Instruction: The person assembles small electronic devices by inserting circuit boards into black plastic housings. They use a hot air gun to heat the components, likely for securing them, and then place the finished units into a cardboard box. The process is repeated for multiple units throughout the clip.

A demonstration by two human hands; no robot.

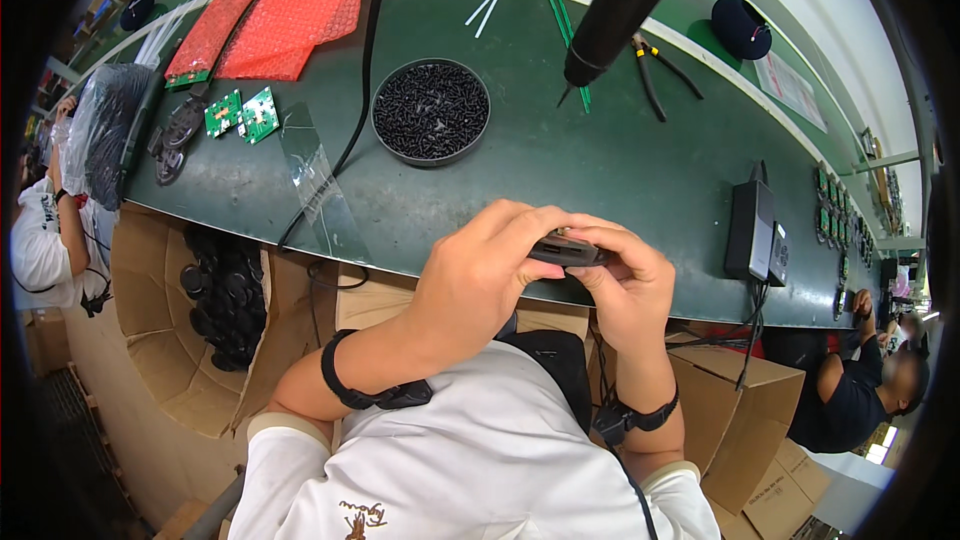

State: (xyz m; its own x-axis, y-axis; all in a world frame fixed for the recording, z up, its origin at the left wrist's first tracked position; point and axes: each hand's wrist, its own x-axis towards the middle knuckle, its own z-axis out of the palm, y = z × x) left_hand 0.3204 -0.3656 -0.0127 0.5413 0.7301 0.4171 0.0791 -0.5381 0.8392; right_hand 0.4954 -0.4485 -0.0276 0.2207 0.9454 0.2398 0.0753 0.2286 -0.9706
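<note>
a long green bench (600, 165) carries a round tray of black screws (431, 112), two small green circuit boards (242, 114) and red bubble wrap sheets (275, 18) on the left. near the far edge lie white cable ties (486, 4), green ties (566, 35) and black pliers (658, 70), while a black power adapter (750, 231) stands at the right.

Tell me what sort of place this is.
Likely an electronics assembly line: a long green bench with a tray of black screws, green circuit boards and a hanging power screwdriver. Both hands hold a small dark part.
</note>
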